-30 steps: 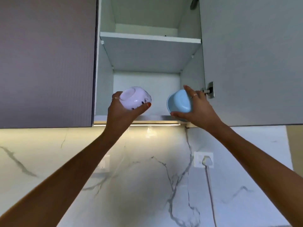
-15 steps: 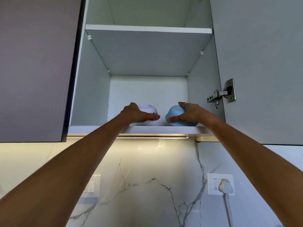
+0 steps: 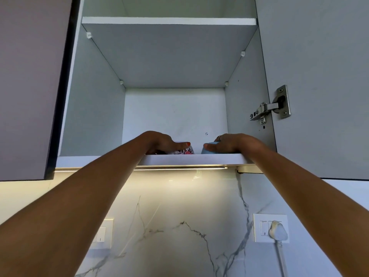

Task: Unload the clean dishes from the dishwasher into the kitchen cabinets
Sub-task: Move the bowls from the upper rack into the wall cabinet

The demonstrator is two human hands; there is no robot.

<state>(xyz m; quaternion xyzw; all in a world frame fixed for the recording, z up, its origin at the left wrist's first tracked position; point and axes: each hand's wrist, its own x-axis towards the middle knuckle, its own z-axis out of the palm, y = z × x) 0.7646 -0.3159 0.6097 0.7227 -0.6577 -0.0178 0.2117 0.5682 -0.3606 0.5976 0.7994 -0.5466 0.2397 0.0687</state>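
- Hands both reach up into open white wall cabinet, onto its bottom shelf.
- Left hand lies over small white bowl with red-and-purple floral print; thumb stretched along the top toward centre, red-painted nail visible; fingers go over the far side and are hidden, so cannot tell for sure how tightly it is held, but the hand wraps the bowl.
- Right hand cups plain light blue bowl; thumb lies across the bowl's near side, ring on one finger; rest of the fingers hidden behind the bowl.
- Both bowls sit at the front of the bottom shelf, lower parts cut off by the shelf edge; whether they rest on it or are just above it cannot be told.
- Bowls are side by side with a narrow gap, floral one left, blue one right; thumbs point toward each other, not touching.
- Upper shelf seen from below.
- Cabinet door swung open at right, metal hinge on its inner face.
- Closed dark grey-purple cabinet door at left.
- Lit strip under the cabinet; white marble-look backsplash with grey veins below.
- White wall socket with plug and cable lower right; white wall switch lower left, partly behind left forearm.
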